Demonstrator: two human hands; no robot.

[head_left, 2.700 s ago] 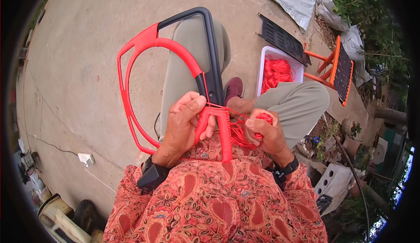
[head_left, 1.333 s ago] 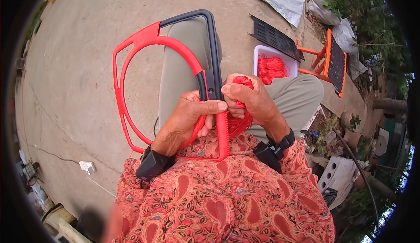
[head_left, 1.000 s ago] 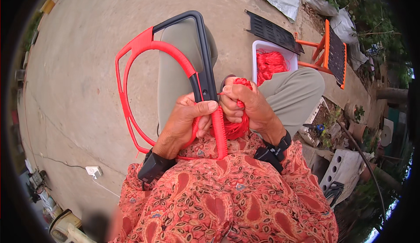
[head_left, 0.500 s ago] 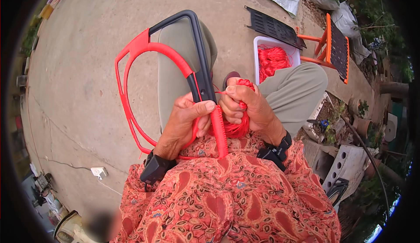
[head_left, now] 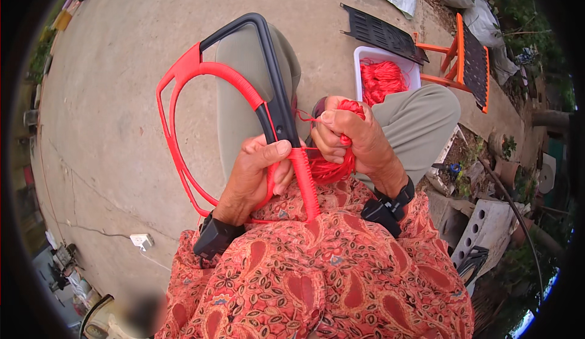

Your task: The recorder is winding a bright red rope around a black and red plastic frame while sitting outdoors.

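Observation:
Across my lap lies a black frame (head_left: pixel 275 64) with rounded corners, much of it wrapped tightly in red cord. The wrapped curved part (head_left: pixel 231 78) bows out to the left, and a wrapped straight bar (head_left: pixel 306 183) runs toward my body. My left hand (head_left: pixel 262 165) is closed round the frame where bare black meets the wrapping, thumb on top. My right hand (head_left: pixel 347 135), just to the right, grips a bundle of red cord (head_left: pixel 334 169). A strand runs taut from the wrapped bar to that hand; another loops loosely above it.
A white bin (head_left: pixel 357 74) holding more red cord (head_left: pixel 384 82) stands beyond my right knee. Near it are a black slotted panel (head_left: pixel 381 34) and an orange-framed stool (head_left: pixel 454 58) on its side. A white power strip (head_left: pixel 141 240) lies at left; a concrete block (head_left: pixel 481 232) is at right.
My right hand has shifted slightly right with the cord bundle, away from the frame. The strand at the bar now shows stretched between them. My left hand keeps its hold.

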